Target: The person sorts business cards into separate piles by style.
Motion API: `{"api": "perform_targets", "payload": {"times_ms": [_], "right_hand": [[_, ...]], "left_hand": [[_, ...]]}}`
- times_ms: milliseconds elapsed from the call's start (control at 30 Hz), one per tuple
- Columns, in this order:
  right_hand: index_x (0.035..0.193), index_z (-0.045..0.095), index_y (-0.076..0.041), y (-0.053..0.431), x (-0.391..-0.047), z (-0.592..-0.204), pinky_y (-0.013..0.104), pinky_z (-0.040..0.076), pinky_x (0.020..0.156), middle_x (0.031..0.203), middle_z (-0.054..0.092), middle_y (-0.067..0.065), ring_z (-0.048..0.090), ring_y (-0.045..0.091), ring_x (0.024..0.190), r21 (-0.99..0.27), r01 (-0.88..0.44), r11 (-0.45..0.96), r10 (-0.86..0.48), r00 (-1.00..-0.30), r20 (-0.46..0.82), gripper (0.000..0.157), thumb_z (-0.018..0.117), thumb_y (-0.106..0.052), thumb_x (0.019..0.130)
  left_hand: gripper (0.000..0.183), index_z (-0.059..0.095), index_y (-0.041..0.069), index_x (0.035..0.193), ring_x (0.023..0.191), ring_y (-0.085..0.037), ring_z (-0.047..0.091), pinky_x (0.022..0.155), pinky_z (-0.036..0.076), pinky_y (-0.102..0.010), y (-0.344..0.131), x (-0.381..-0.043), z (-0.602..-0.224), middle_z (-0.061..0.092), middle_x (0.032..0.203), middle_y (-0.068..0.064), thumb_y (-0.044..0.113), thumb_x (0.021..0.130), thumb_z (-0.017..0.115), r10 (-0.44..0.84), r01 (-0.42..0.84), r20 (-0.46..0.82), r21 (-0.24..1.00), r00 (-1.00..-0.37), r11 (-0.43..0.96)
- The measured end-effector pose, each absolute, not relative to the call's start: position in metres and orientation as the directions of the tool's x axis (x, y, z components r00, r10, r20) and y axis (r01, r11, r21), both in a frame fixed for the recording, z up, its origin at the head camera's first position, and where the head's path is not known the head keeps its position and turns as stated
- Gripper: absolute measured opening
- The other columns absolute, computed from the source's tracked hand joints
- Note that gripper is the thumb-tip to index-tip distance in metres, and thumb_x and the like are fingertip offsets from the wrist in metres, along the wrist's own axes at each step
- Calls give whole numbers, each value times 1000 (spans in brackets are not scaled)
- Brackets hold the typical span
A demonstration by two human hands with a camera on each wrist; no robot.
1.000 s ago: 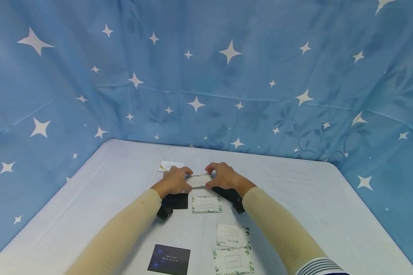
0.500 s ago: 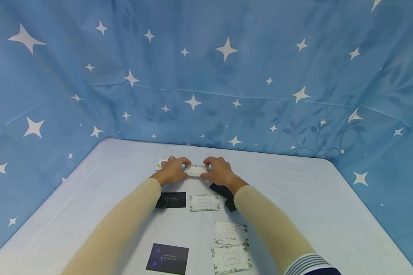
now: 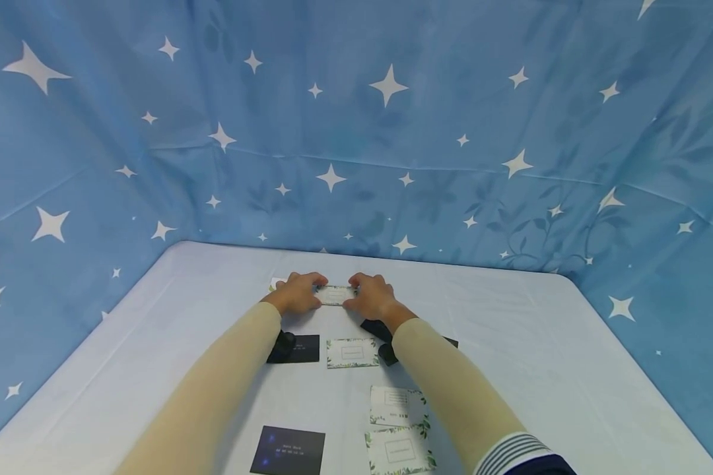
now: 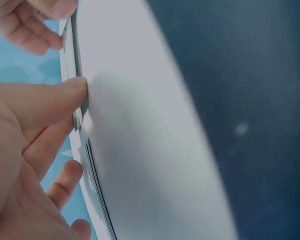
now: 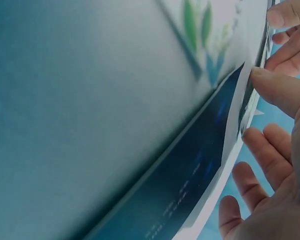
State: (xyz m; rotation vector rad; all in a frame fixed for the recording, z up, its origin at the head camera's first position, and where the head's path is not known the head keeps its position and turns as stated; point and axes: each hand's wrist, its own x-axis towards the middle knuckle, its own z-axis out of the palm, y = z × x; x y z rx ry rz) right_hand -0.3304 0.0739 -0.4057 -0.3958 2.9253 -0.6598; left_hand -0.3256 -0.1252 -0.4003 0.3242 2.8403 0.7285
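A white card with a leafy green border (image 3: 334,295) lies between my two hands toward the back of the table. My left hand (image 3: 300,293) pinches its left end, thumb on the near edge and fingers on the far edge. On the right end my right hand (image 3: 373,297) grips in the same way. The left wrist view shows the left thumb (image 4: 55,100) pressed along the card's thin edge. In the right wrist view, the right thumb (image 5: 275,90) meets the near edge, with the lower fingers spread loosely. The fingers cover both ends of the card.
Behind the left hand peeks a white card with green (image 3: 276,284). Nearer lie a dark card (image 3: 306,348) and a leafy-bordered card (image 3: 352,354). Another dark card (image 3: 375,328) is partly under the right forearm. In front are a dark card (image 3: 288,450) and two leafy-bordered cards (image 3: 399,451).
Both hands have moved the leafy-bordered card farther back, away from the card in front of it. Over the last half second the hands have stayed nearly still. The head view has shifted slightly.
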Motion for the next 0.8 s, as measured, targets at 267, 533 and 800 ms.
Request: {"api": "perform_targets", "payload": {"times_ms": [267,533,800], "right_hand": [[142,55,-15,73,-332,-407,50,33,105,132,58,3,47,30,122,-445,-195,874,-258,-962,-85,57,74,-36,91],[144,53,-14,78,-327,-400,53,31,108,140,56,5,43,33,131,-475,-241,846,-305,-950,-62,60,73,-36,92],[147,50,-13,106,-300,-383,49,38,106,144,53,8,47,30,132,-531,-308,789,-432,-893,-125,69,79,-33,87]], "left_hand": [[52,53,14,145,134,-36,36,104,23,-60,-126,-329,-401,51,147,-7,11,94,66,263,159,-147,498,-953,853],[55,54,18,144,128,-34,38,101,24,-59,-125,-321,-397,55,140,-6,20,92,70,263,183,-102,485,-959,855],[58,59,20,140,127,-27,40,101,22,-58,-124,-290,-391,58,137,0,35,88,78,337,241,-98,519,-937,820]]}}
